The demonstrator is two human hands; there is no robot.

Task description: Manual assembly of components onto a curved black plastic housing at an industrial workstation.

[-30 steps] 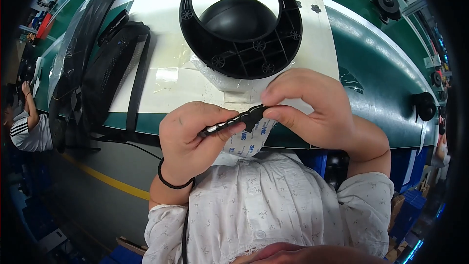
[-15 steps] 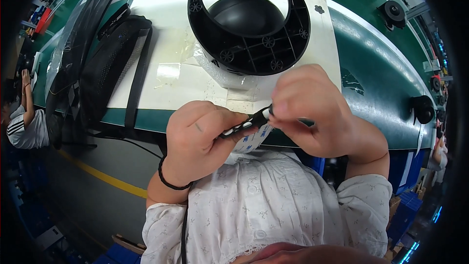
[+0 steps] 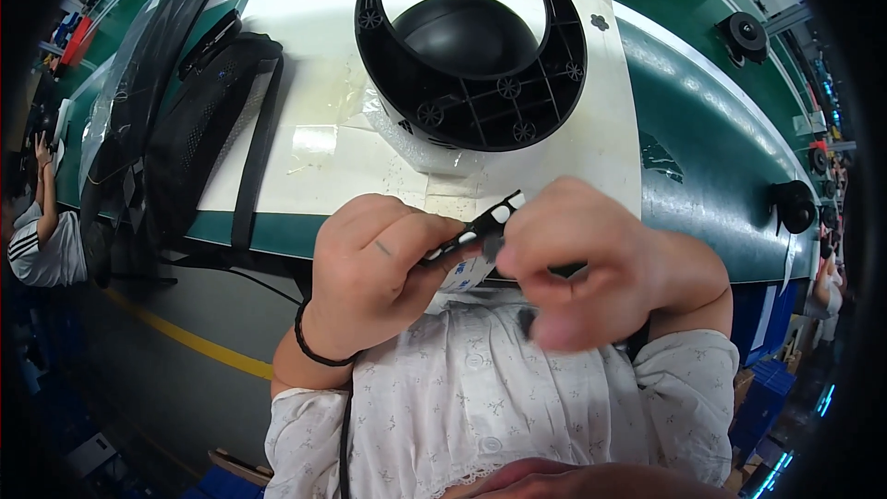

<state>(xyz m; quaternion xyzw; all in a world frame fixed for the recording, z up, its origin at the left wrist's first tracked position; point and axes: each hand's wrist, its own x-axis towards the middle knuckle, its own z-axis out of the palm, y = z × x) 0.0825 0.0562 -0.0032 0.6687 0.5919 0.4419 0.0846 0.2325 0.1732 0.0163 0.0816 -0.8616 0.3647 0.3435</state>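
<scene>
My left hand [image 3: 365,282] is closed in a pinch on a narrow black strip [image 3: 482,224] with white oval spots along it. The strip slants up to the right from my fingers. Below it hangs a white piece with blue print [image 3: 469,273], partly hidden by my fingers. Close by the strip's right end is my right hand [image 3: 587,263], smeared by motion. Its thumb and forefinger look bent and apart, with dark blurs at the tips that I cannot make out. Beyond both hands, a black crescent-shaped plastic part [image 3: 480,111] with a rounded black dome [image 3: 467,30] rests on the table.
White board [image 3: 314,83] covers part of the green table [image 3: 702,166]. Bubble wrap [image 3: 420,150] lies under the crescent part. Black mesh pieces and clear-wrapped dark parts [image 3: 139,65] lie at the left. A small black part [image 3: 795,206] stands at the right edge. A co-worker [image 3: 51,240] is at far left.
My right hand has come off the strip's right end and moved down and toward me, its finger and thumb parting. My left hand keeps its hold on the strip.
</scene>
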